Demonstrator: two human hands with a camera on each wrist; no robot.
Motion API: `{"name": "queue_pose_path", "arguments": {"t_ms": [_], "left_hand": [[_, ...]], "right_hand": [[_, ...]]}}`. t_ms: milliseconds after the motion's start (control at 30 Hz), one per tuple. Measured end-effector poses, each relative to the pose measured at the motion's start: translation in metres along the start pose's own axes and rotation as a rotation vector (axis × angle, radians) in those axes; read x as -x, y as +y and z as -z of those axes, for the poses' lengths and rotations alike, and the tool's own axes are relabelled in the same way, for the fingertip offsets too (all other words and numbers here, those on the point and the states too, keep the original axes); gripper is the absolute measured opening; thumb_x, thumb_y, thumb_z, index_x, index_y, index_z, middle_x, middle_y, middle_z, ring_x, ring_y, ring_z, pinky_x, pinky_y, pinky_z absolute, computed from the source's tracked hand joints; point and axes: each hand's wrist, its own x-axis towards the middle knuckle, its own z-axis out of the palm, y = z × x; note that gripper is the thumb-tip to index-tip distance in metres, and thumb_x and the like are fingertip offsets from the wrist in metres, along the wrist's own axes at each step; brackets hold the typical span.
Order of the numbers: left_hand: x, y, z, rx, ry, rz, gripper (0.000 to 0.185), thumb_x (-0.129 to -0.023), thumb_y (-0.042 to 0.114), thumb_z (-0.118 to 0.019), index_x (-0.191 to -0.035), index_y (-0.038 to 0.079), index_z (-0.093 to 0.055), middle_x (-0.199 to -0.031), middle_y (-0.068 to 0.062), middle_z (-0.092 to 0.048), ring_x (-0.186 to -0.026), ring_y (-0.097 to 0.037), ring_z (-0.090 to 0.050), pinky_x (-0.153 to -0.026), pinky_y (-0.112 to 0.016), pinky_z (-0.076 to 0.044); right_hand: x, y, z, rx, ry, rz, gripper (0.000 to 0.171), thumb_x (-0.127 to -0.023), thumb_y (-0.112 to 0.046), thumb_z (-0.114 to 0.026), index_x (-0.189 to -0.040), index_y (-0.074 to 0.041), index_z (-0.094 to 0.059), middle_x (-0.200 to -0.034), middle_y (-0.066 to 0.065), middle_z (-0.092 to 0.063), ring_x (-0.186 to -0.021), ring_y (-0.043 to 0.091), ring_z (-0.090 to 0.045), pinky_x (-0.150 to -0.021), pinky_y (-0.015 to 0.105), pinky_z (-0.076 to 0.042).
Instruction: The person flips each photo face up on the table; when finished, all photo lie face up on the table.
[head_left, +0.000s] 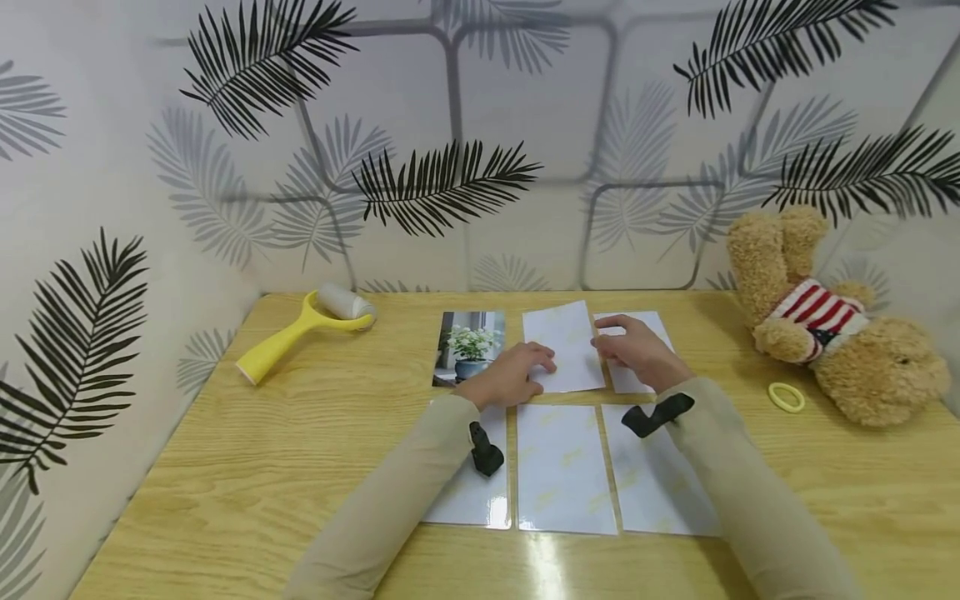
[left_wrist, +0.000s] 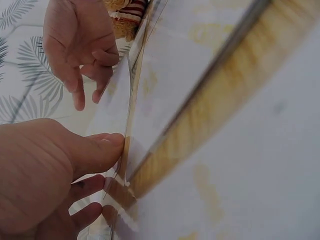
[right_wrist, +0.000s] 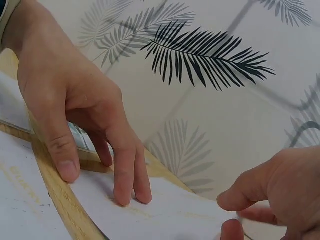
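Six photo cards lie in two rows on the wooden table [head_left: 262, 467]. Only the far-left one, a potted plant photo [head_left: 468, 346], is face up; the rest show white backs. My left hand [head_left: 525, 371] presses its straight fingers on the left edge of the far middle card [head_left: 566, 350]. The right wrist view shows those fingers [right_wrist: 125, 190] flat on the white card [right_wrist: 170, 215], and the left wrist view shows the thumb [left_wrist: 100, 150] at the card's edge. My right hand [head_left: 622, 342] hovers with loosely curled fingers over that card's right edge, partly covering the far-right card [head_left: 654, 329].
A yellow-handled lint roller [head_left: 307, 329] lies at the far left. A teddy bear [head_left: 832, 333] in a striped shirt leans at the far right, with a yellow ring [head_left: 786, 397] beside it. Leaf-patterned walls close in the table on three sides. Three white cards [head_left: 562, 467] fill the near row.
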Motion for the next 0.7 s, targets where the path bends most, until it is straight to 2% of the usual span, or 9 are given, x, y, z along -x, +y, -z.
{"name": "queue_pose_path", "arguments": {"t_ms": [67, 200, 333, 400, 433, 533, 567, 633, 700], "left_hand": [[0.001, -0.002, -0.001, 0.012, 0.012, -0.010, 0.030, -0.089, 0.007, -0.057, -0.119, 0.004, -0.059, -0.140, -0.008, -0.043, -0.130, -0.026, -0.038, -0.105, -0.037, -0.034], [0.002, -0.005, -0.003, 0.029, 0.039, -0.041, 0.030, -0.087, 0.005, -0.058, -0.118, 0.003, -0.059, -0.139, -0.010, -0.044, -0.128, -0.027, -0.040, -0.104, -0.037, -0.035], [0.003, -0.006, -0.003, 0.054, 0.057, -0.051, 0.033, -0.086, 0.005, -0.060, -0.118, 0.003, -0.059, -0.138, -0.010, -0.044, -0.122, -0.026, -0.045, -0.099, -0.035, -0.039], [0.003, -0.006, -0.003, 0.063, 0.069, -0.054, 0.034, -0.085, 0.005, -0.062, -0.119, 0.003, -0.059, -0.138, -0.010, -0.045, -0.122, -0.025, -0.045, -0.099, -0.035, -0.038], [0.004, -0.006, -0.003, 0.069, 0.077, -0.059, 0.034, -0.085, 0.006, -0.062, -0.119, 0.003, -0.059, -0.138, -0.010, -0.045, -0.122, -0.025, -0.045, -0.100, -0.036, -0.037], [0.005, -0.007, -0.001, 0.098, 0.102, -0.080, 0.035, -0.084, 0.005, -0.062, -0.119, 0.003, -0.058, -0.138, -0.010, -0.045, -0.122, -0.026, -0.045, -0.103, -0.037, -0.035], [0.006, -0.008, -0.001, 0.105, 0.119, -0.085, 0.035, -0.084, 0.005, -0.062, -0.119, 0.003, -0.058, -0.137, -0.010, -0.046, -0.123, -0.026, -0.045, -0.104, -0.037, -0.035], [0.007, -0.008, -0.001, 0.126, 0.167, -0.081, 0.033, -0.084, 0.005, -0.062, -0.118, 0.003, -0.059, -0.136, -0.011, -0.047, -0.123, -0.027, -0.045, -0.104, -0.039, -0.034], [0.008, -0.007, -0.001, 0.152, 0.241, -0.055, 0.031, -0.085, 0.005, -0.061, -0.116, 0.003, -0.059, -0.135, -0.013, -0.048, -0.125, -0.030, -0.042, -0.105, -0.041, -0.032]], "right_hand": [[-0.001, 0.000, -0.001, -0.008, 0.000, 0.023, 0.047, -0.091, -0.014, -0.049, -0.137, -0.008, -0.038, -0.103, 0.011, -0.048, -0.088, 0.021, -0.045, -0.078, 0.030, -0.036], [-0.005, 0.003, -0.004, 0.012, -0.037, 0.089, 0.043, -0.094, -0.014, -0.050, -0.136, -0.013, -0.044, -0.111, 0.013, -0.046, -0.094, 0.023, -0.043, -0.077, 0.030, -0.034], [-0.009, 0.009, -0.006, 0.030, -0.100, 0.170, 0.042, -0.094, -0.018, -0.051, -0.136, -0.013, -0.044, -0.103, 0.012, -0.049, -0.075, 0.017, -0.045, -0.066, 0.025, -0.037], [-0.010, 0.011, -0.007, 0.053, -0.122, 0.214, 0.040, -0.096, -0.018, -0.049, -0.135, -0.011, -0.045, -0.105, 0.011, -0.049, -0.063, 0.015, -0.038, -0.059, 0.024, -0.035], [-0.010, 0.012, -0.008, 0.064, -0.130, 0.241, 0.039, -0.096, -0.017, -0.047, -0.135, -0.010, -0.044, -0.112, 0.014, -0.049, -0.065, 0.014, -0.041, -0.060, 0.024, -0.035], [-0.007, 0.012, -0.011, 0.114, -0.132, 0.310, 0.038, -0.098, -0.013, -0.041, -0.135, -0.006, -0.043, -0.138, 0.019, -0.038, -0.090, 0.021, -0.047, -0.076, 0.029, -0.038], [-0.006, 0.011, -0.011, 0.127, -0.125, 0.323, 0.038, -0.098, -0.013, -0.041, -0.135, -0.006, -0.042, -0.137, 0.020, -0.039, -0.089, 0.025, -0.046, -0.076, 0.031, -0.038], [-0.004, 0.009, -0.011, 0.123, -0.122, 0.343, 0.039, -0.098, -0.013, -0.041, -0.136, -0.006, -0.041, -0.140, 0.021, -0.036, -0.110, 0.029, -0.041, -0.089, 0.037, -0.036], [-0.001, 0.008, -0.009, 0.090, -0.126, 0.348, 0.040, -0.098, -0.014, -0.040, -0.137, -0.007, -0.039, -0.141, 0.022, -0.034, -0.113, 0.034, -0.039, -0.090, 0.043, -0.036]]}}
